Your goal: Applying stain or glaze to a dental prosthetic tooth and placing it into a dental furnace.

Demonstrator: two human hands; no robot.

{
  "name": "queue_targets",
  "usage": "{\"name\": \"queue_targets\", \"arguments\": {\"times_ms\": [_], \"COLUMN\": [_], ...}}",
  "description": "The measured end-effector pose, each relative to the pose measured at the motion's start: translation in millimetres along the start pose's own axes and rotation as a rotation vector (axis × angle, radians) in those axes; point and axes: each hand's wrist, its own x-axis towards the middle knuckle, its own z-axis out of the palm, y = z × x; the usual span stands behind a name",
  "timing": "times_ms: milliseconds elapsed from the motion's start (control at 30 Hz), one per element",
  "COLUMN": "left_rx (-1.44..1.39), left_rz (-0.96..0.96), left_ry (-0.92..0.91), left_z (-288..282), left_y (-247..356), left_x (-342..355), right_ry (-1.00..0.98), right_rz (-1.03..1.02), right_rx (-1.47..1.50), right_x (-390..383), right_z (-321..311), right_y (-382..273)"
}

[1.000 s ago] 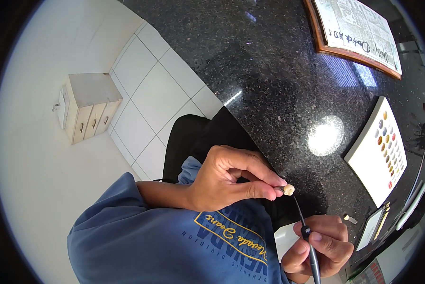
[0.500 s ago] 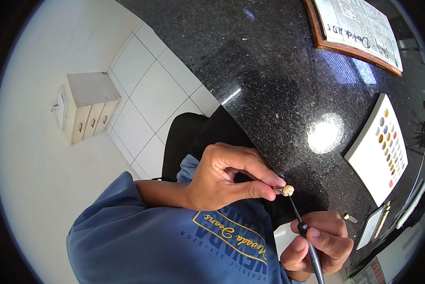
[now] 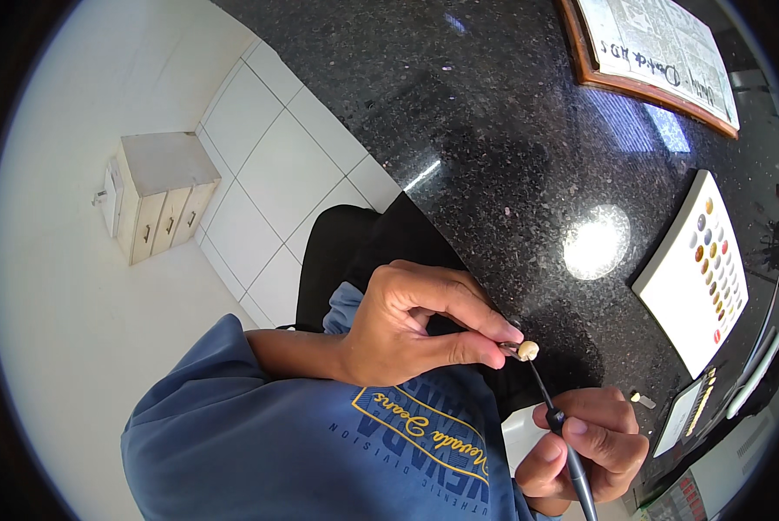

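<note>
By the dark counter (image 3: 493, 130): pinching a thin holder (image 3: 509, 348) tightly in the left hand (image 3: 415, 326), with a cream tooth-shaped piece (image 3: 528, 351) at its end; gripping a slim tool (image 3: 578, 476) closely in the right hand (image 3: 602, 445). Best to hold steady, guiding the tip lightly.

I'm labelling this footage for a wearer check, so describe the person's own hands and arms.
The left hand and right hand wear no gloves, and no rings show. The left sleeve is plain blue and ends around the elbow, leaving the left forearm uncovered. Little of the right arm shows.
</note>
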Motion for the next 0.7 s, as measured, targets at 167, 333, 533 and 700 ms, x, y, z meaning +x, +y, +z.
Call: {"name": "queue_targets", "arguments": {"times_ms": [167, 333, 533, 700], "left_rx": [-0.054, -0.365, -0.683, -0.856], "left_rz": [-0.070, -0.335, -0.573, -0.740], "left_ry": [0.017, 0.082, 0.024, 0.110], "left_z": [4, 9, 9, 11], "left_y": [6, 13, 21, 34], "left_x": [0, -9, -14, -14], "right_ry": [0.091, 0.035, 0.042, 0.035], "right_rz": [0.016, -0.078, -0.217, -0.256], "right_rx": [0.072, -0.042, 0.161, 0.028], "right_x": [-4, -4, -1, 6], "right_z": [-4, -10, 3, 7], "right_y": [1, 0, 4, -2]}}
